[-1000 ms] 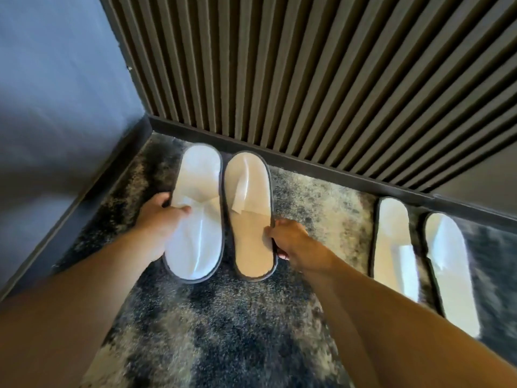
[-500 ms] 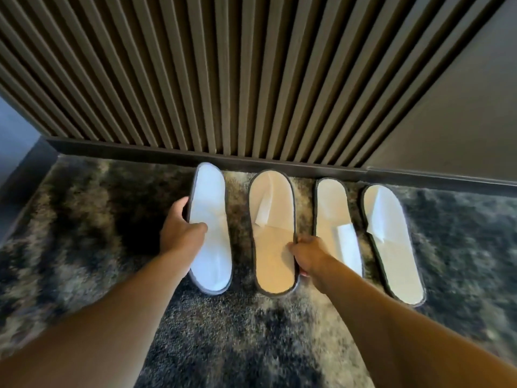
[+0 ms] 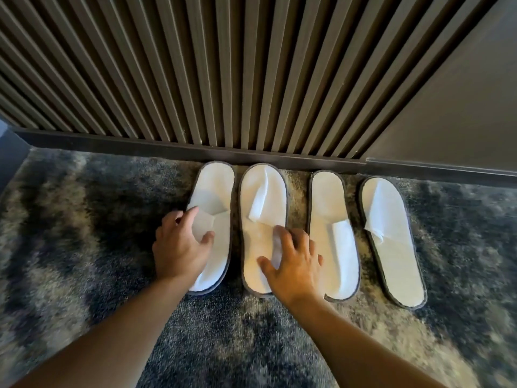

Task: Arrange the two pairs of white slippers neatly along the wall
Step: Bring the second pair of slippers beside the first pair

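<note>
Since half a second ago our hands have let go of the slippers' edges: the left hand (image 3: pixel 181 247) now lies open over the far-left flat white fabric slipper with dark trim (image 3: pixel 214 191), fingers spread on its strap, and the right hand (image 3: pixel 296 261) rests open, palm down, on the second white slipper (image 3: pixel 263 191), gripping nothing. That left pair now sits much nearer the right pair, the third white slipper (image 3: pixel 333 219) and the fourth white slipper (image 3: pixel 391 233), so all four lie side by side, toes close to the dark skirting board (image 3: pixel 112 141) under the ribbed brown slatted wall (image 3: pixel 195 65), on the mottled grey carpet (image 3: pixel 70 219). We judge the row nearly done; the fourth slipper angles slightly and may want straightening
</note>
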